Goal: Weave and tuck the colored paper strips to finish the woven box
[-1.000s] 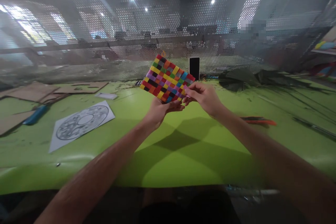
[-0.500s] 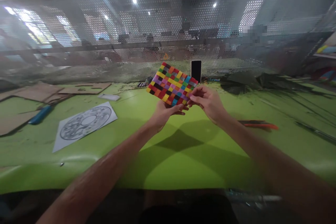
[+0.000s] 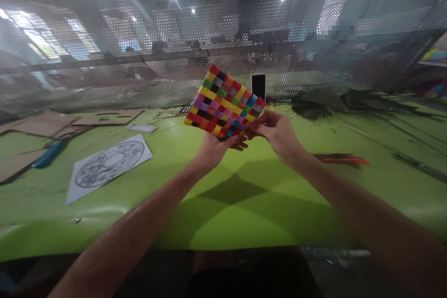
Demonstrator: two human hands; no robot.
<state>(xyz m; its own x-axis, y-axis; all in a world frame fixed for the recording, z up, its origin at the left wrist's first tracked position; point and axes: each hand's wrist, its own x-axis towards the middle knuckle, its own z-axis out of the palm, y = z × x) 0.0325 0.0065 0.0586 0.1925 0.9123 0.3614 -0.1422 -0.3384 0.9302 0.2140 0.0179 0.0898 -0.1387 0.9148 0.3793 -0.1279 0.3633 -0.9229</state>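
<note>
A flat rectangular woven mat of many-coloured strips, in red, yellow, purple, black, blue and green, is held tilted above the green table. Beneath its lower edge, my left hand supports and grips it, with some fingers hidden behind the mat. At the lower right corner, my right hand pinches the edge between thumb and fingers. A dark shadow of the mat lies on the green table cover below.
Left on the table are cardboard pieces, a blue-handled tool and a paper with a ring drawing. An orange-and-dark tool lies right. A phone stands before the perforated metal screen, near dark leaf-like pieces.
The woven mat has tipped up and appears larger, its upper left corner rising and shifting left. Both hands keep hold of it. The whole view has shifted slightly.
</note>
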